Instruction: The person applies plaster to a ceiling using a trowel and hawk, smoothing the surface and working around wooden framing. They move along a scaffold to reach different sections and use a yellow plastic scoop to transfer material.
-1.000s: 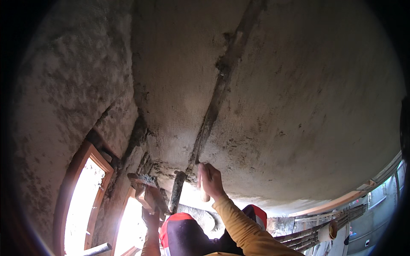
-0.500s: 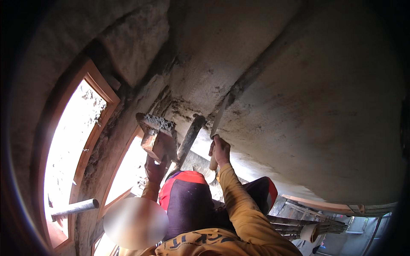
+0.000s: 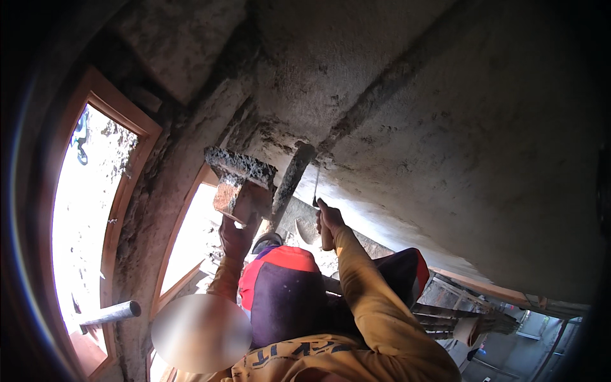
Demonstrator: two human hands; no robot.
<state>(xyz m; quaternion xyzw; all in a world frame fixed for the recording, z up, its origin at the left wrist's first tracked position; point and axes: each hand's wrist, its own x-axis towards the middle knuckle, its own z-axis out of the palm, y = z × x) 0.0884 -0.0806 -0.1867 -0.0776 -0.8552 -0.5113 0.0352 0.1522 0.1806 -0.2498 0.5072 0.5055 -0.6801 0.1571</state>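
Note:
My left hand (image 3: 237,239) is closed round the underside of a small wooden mortar hawk (image 3: 240,196). Grey mortar crusts its upper board. To the right, my right hand (image 3: 330,219) grips the wooden handle of a trowel (image 3: 317,184), whose blade points up and shows nearly edge-on as a thin line. The blade tip is close to the rough lower part of the plastered wall (image 3: 433,159); whether it touches I cannot tell. A dark, rough-edged band runs up the wall from there.
A thick, mortar-stained pole (image 3: 293,181) stands between my hands. Wooden window frames (image 3: 143,130) line the left side, with a pipe end (image 3: 114,313) jutting out low down. My knee (image 3: 286,286) is below the hands. Long poles (image 3: 445,325) lie at lower right.
The trowel has come down and turned from showing its flat blade to nearly edge-on. My left hand and the hawk have shifted slightly right, and the view has moved a little.

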